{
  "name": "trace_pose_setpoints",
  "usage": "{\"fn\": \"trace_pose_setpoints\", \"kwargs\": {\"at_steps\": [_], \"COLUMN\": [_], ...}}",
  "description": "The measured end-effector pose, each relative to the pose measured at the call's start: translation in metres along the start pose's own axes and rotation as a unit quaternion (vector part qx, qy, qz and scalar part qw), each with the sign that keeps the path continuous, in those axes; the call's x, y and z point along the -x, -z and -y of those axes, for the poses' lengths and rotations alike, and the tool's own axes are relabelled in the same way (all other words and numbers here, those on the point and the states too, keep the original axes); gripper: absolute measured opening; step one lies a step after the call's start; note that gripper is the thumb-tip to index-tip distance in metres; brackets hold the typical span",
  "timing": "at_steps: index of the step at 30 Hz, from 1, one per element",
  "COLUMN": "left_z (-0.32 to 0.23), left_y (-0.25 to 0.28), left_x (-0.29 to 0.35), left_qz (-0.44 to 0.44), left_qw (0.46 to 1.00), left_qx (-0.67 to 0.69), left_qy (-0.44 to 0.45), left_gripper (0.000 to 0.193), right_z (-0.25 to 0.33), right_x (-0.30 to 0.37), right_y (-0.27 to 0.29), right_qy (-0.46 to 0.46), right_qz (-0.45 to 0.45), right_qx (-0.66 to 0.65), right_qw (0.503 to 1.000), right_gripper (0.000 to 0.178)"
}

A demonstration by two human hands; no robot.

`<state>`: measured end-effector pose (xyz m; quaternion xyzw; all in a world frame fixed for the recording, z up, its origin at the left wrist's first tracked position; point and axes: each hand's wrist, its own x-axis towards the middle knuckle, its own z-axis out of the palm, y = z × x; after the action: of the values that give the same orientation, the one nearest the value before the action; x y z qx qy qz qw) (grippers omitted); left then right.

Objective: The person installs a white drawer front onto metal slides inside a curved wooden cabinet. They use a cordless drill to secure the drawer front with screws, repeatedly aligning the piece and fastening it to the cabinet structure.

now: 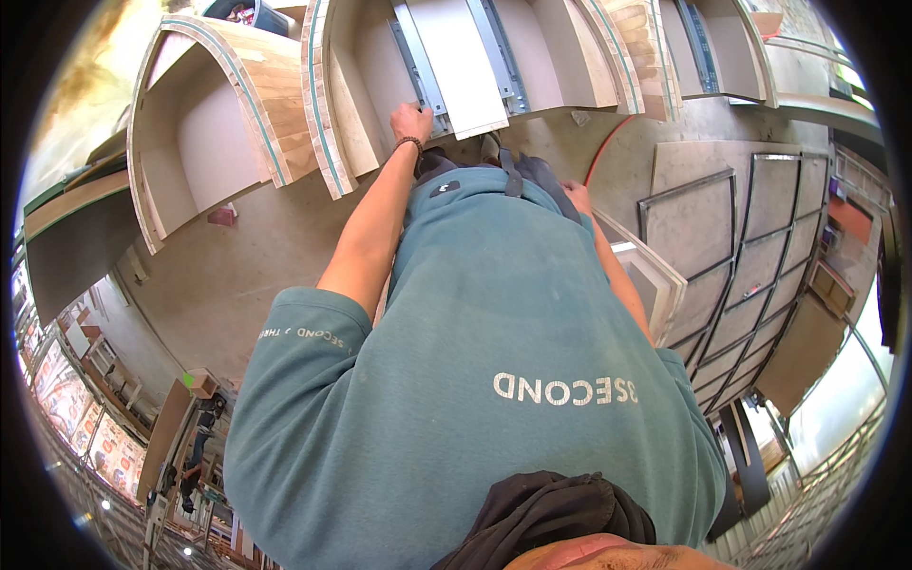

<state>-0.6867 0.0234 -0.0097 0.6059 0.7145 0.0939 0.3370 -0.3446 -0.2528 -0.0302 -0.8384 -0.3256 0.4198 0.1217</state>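
Note:
My left hand is closed, its fingers curled beside the front end of a metal drawer slide inside a wooden cabinet with a curved edge. Whatever it may pinch is too small to make out. A white drawer or panel lies between this slide and a second drawer slide to its right. Low by my right hip, my right hand rests against dark cloth that hides most of its fingers.
Similar curved cabinets stand at left and right. A red hose runs over the floor to my right, near white framed panels. Dark metal frames lie further right. A dark board stands at far left.

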Motion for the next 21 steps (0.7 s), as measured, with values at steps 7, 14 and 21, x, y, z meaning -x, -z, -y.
{"fn": "trace_pose_setpoints", "kwargs": {"at_steps": [7, 14, 21], "left_z": [-0.003, -0.006, -0.004], "left_y": [0.004, 0.007, 0.004], "left_x": [0.005, 0.010, 0.006], "left_qz": [0.012, -0.007, -0.010], "left_qw": [1.000, 1.000, 1.000], "left_qx": [0.002, 0.026, 0.021], "left_qy": [-0.007, -0.002, -0.005], "left_gripper": [0.032, 0.033, 0.034], "right_z": [-0.010, -0.007, 0.001], "right_x": [-0.004, 0.000, 0.004], "right_y": [-0.004, -0.004, -0.002], "right_qy": [-0.002, -0.001, 0.002], "right_qz": [-0.010, -0.003, -0.003], "right_qx": [-0.010, -0.013, -0.006], "right_qw": [1.000, 1.000, 1.000], "right_gripper": [0.040, 0.042, 0.043]}}
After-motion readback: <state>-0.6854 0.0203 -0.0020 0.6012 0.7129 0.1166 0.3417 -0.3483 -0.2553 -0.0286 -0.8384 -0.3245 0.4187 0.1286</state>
